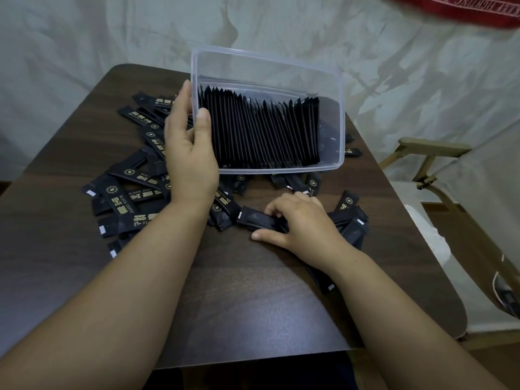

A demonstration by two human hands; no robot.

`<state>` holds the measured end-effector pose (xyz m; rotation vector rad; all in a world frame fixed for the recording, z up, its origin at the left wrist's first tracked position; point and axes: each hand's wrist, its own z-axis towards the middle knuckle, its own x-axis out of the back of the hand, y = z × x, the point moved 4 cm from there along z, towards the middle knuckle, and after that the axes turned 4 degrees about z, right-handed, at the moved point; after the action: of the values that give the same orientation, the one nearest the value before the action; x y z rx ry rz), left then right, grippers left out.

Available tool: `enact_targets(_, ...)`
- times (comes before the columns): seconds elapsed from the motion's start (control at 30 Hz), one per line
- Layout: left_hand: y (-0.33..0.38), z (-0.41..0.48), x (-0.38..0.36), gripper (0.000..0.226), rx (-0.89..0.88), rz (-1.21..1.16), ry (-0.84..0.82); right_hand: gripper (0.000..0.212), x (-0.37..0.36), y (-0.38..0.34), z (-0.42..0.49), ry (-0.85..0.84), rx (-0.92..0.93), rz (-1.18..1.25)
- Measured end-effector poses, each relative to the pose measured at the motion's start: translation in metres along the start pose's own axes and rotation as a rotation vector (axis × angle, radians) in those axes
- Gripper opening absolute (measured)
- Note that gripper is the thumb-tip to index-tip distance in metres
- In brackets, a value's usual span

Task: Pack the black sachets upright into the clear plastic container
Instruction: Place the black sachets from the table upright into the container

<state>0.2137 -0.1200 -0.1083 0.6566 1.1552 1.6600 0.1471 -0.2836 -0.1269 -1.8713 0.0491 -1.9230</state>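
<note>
Now left hand (191, 161) grip clamps tilted clear plastic container (339, 114) rim; packed black sachets (259, 130) just inside. Right hand (298, 223) grip pinches sachet bundle (259, 220) on dark wooden table (239, 291). Risk: tilt topples row; bundle fans out.

"BLACK COFFEE" is printed in gold letters on the black sachets (126, 204) lying on the table. A gold round logo and some gold signs are also seen on them (too small to be read). White letters are sewn on the red cloth (461, 9), but they cannot be made out.
</note>
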Motion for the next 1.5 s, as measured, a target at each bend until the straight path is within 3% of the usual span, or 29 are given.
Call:
enact_targets(0.27,0.002,0.000,0.002,0.043,0.003,0.011,0.009,0.043,0.004,-0.007,-0.001,0.010,0.150,0.041)
enact_targets(0.43,0.002,0.000,0.003,0.043,0.002,0.023,0.005,0.046,0.022,-0.016,-0.005,0.324,0.328,0.167)
enact_targets(0.63,0.002,-0.002,0.003,0.042,0.010,0.022,0.000,0.027,0.051,-0.014,-0.004,0.479,0.198,0.792)
enact_targets(0.7,0.002,-0.002,0.003,0.042,0.008,0.023,-0.005,0.026,0.061,-0.008,-0.003,0.541,0.162,0.889)
enact_targets(0.77,0.002,-0.002,0.002,0.042,0.008,0.015,-0.007,0.028,0.073,0.003,-0.006,0.573,0.109,0.808)
enact_targets(0.87,0.002,-0.003,0.001,0.042,0.014,0.008,-0.013,0.035,0.082,0.026,-0.017,0.441,0.001,0.545)
enact_targets(0.97,0.003,-0.004,-0.001,0.042,0.015,0.010,-0.034,0.034,0.071,0.049,-0.031,0.232,-0.074,0.436)
enact_targets(1.1,0.004,-0.006,-0.002,0.042,0.007,0.011,-0.049,0.037,0.048,0.067,-0.034,0.130,-0.067,0.232)
enact_targets(1.27,0.004,-0.006,-0.001,0.043,0.007,0.024,-0.040,0.072,0.050,0.073,-0.036,0.069,0.013,0.170)
enact_targets(1.4,0.004,-0.005,-0.002,0.043,-0.003,0.022,-0.034,0.107,0.040,0.087,-0.055,-0.185,-0.054,0.152)
enact_targets(1.5,0.002,-0.005,-0.003,0.043,0.004,0.015,-0.039,0.112,0.035,0.093,-0.064,-0.172,-0.089,0.092)
